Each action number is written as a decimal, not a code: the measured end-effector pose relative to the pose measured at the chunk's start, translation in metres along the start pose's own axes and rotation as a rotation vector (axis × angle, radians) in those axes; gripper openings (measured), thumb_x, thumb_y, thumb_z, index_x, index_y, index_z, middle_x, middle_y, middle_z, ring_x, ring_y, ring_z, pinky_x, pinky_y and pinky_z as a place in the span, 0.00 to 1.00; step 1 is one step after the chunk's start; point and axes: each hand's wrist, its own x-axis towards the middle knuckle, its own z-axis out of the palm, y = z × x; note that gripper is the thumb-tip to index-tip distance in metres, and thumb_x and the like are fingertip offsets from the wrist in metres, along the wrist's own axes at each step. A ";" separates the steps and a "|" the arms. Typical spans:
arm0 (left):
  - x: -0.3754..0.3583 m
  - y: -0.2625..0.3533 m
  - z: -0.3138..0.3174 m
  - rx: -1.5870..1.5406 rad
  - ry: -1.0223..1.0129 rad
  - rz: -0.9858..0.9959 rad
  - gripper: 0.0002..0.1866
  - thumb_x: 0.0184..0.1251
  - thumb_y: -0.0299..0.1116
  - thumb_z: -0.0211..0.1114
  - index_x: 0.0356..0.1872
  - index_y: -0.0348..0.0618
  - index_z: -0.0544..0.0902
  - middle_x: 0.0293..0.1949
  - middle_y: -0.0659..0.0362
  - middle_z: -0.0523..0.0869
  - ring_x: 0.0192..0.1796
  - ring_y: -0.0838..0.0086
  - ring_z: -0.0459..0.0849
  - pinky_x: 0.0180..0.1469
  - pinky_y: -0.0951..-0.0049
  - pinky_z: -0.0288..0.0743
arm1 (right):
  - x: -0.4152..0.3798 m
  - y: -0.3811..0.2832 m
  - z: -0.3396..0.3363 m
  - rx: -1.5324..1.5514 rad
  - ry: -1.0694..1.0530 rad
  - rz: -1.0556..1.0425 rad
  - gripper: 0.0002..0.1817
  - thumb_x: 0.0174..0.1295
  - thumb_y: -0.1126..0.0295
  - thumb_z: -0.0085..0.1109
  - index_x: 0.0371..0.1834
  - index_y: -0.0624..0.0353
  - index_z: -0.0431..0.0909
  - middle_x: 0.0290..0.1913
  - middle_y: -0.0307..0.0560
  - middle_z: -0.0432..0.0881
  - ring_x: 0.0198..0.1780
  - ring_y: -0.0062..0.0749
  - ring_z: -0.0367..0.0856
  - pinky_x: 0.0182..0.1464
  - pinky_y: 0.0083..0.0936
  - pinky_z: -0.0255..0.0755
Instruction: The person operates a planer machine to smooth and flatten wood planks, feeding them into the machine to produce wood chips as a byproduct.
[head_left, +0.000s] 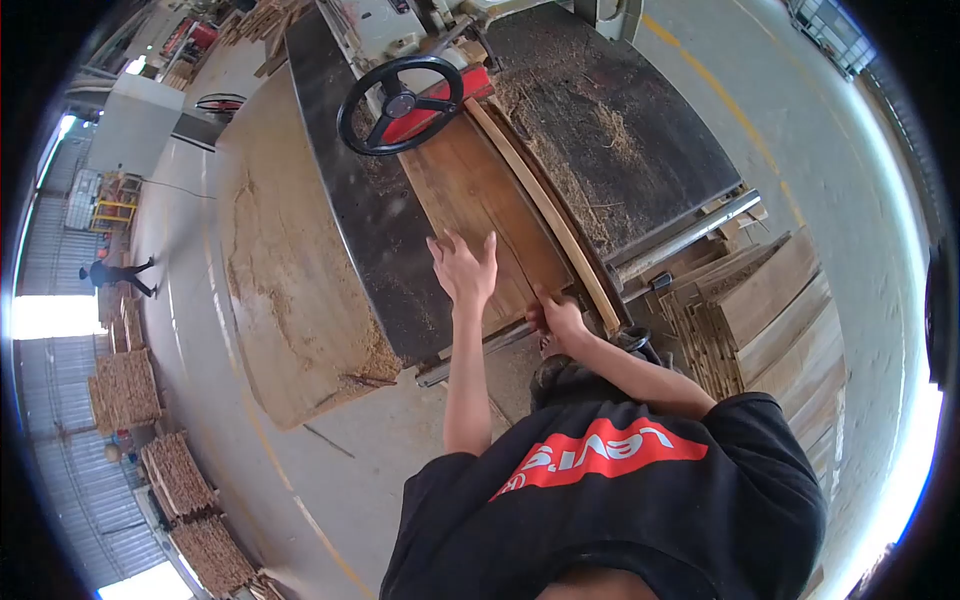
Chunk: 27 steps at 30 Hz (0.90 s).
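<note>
My left hand (465,268) is open, its fingers spread over the left side of a flat reddish-brown wooden board (490,190). My right hand (560,322) is closed at the board's near end, its fingers at the edge and partly hidden from this view. The board lies lengthwise on a dark machine table (385,220), its far end reaching a red guard (478,82). A narrow light wood strip (545,205) runs along the board's right side. Above the far end stands a black handwheel (400,104).
Sawdust and shavings (615,135) cover the table's right half. A pale wooden side table (290,250) adjoins on the left. Stacked planks (770,310) stand at the right, by a metal rail (690,235). Far left, a person (115,274) walks near piled timber (125,390).
</note>
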 end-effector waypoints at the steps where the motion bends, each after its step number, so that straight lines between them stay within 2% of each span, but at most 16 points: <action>1: 0.008 -0.001 0.001 0.019 -0.004 0.002 0.56 0.80 0.72 0.58 0.82 0.21 0.67 0.75 0.16 0.71 0.89 0.33 0.56 0.84 0.42 0.63 | 0.004 -0.008 0.005 0.000 0.010 -0.001 0.30 0.79 0.41 0.67 0.38 0.63 0.89 0.31 0.44 0.90 0.27 0.29 0.87 0.30 0.29 0.79; 3: 0.029 -0.004 0.002 0.057 0.004 0.014 0.56 0.79 0.73 0.58 0.82 0.21 0.67 0.75 0.15 0.71 0.89 0.33 0.56 0.84 0.42 0.63 | 0.016 -0.024 0.019 0.017 0.026 -0.013 0.30 0.80 0.42 0.66 0.39 0.64 0.88 0.31 0.45 0.90 0.28 0.29 0.87 0.30 0.28 0.79; 4: 0.039 -0.011 0.001 0.018 0.007 0.025 0.58 0.77 0.74 0.61 0.82 0.22 0.67 0.78 0.20 0.70 0.89 0.34 0.56 0.84 0.43 0.64 | 0.023 -0.032 0.026 0.029 0.031 -0.019 0.30 0.81 0.43 0.65 0.39 0.65 0.87 0.32 0.46 0.90 0.28 0.30 0.88 0.31 0.29 0.78; 7: 0.060 -0.044 0.002 -0.243 0.076 0.130 0.56 0.77 0.71 0.65 0.83 0.25 0.67 0.82 0.26 0.69 0.90 0.35 0.55 0.85 0.41 0.62 | 0.047 -0.051 0.051 0.041 0.086 -0.042 0.28 0.81 0.45 0.66 0.43 0.66 0.86 0.32 0.46 0.90 0.29 0.31 0.88 0.31 0.30 0.80; 8: 0.063 -0.056 0.006 -0.423 0.097 0.114 0.56 0.77 0.67 0.68 0.86 0.27 0.64 0.86 0.34 0.64 0.91 0.36 0.51 0.87 0.39 0.56 | 0.048 -0.058 0.057 0.017 0.107 -0.044 0.28 0.82 0.46 0.66 0.43 0.66 0.86 0.32 0.46 0.90 0.29 0.31 0.88 0.31 0.30 0.80; 12: 0.023 -0.063 0.000 -0.464 0.290 0.071 0.56 0.77 0.60 0.73 0.90 0.31 0.55 0.89 0.38 0.60 0.92 0.37 0.48 0.88 0.39 0.51 | 0.068 -0.075 0.076 0.021 0.141 -0.036 0.27 0.82 0.47 0.65 0.41 0.66 0.86 0.32 0.47 0.91 0.28 0.31 0.88 0.28 0.31 0.79; 15: -0.016 -0.065 0.012 -0.455 0.405 0.142 0.56 0.77 0.55 0.75 0.90 0.34 0.54 0.88 0.39 0.61 0.91 0.36 0.50 0.88 0.40 0.52 | 0.086 -0.090 0.089 0.050 0.110 -0.066 0.27 0.82 0.47 0.65 0.39 0.65 0.86 0.32 0.47 0.91 0.26 0.30 0.87 0.26 0.30 0.77; 21: -0.076 -0.063 0.018 -0.247 0.331 0.277 0.54 0.76 0.47 0.77 0.90 0.35 0.54 0.87 0.40 0.65 0.90 0.38 0.55 0.86 0.38 0.55 | 0.125 -0.115 0.118 0.237 0.066 -0.071 0.27 0.82 0.47 0.65 0.39 0.65 0.87 0.32 0.48 0.91 0.26 0.33 0.89 0.27 0.28 0.82; 22: -0.079 -0.063 0.020 -0.243 0.316 0.230 0.54 0.76 0.46 0.77 0.90 0.33 0.54 0.87 0.38 0.64 0.89 0.38 0.57 0.86 0.38 0.55 | 0.130 -0.115 0.125 0.298 0.063 -0.087 0.26 0.82 0.48 0.65 0.39 0.64 0.87 0.31 0.47 0.91 0.27 0.33 0.90 0.27 0.28 0.83; 24: -0.077 -0.062 0.021 -0.327 0.452 0.291 0.53 0.76 0.46 0.77 0.89 0.30 0.55 0.86 0.36 0.64 0.88 0.38 0.59 0.86 0.39 0.55 | 0.128 -0.112 0.133 0.374 0.049 -0.194 0.23 0.84 0.52 0.62 0.40 0.64 0.87 0.31 0.46 0.90 0.28 0.34 0.91 0.29 0.28 0.85; 27: -0.077 -0.062 0.021 -0.336 0.576 0.305 0.51 0.76 0.46 0.77 0.86 0.27 0.58 0.85 0.33 0.64 0.87 0.37 0.62 0.86 0.40 0.57 | 0.099 -0.097 0.113 0.144 -0.042 -0.327 0.22 0.85 0.54 0.59 0.43 0.64 0.88 0.33 0.45 0.91 0.30 0.32 0.91 0.32 0.28 0.85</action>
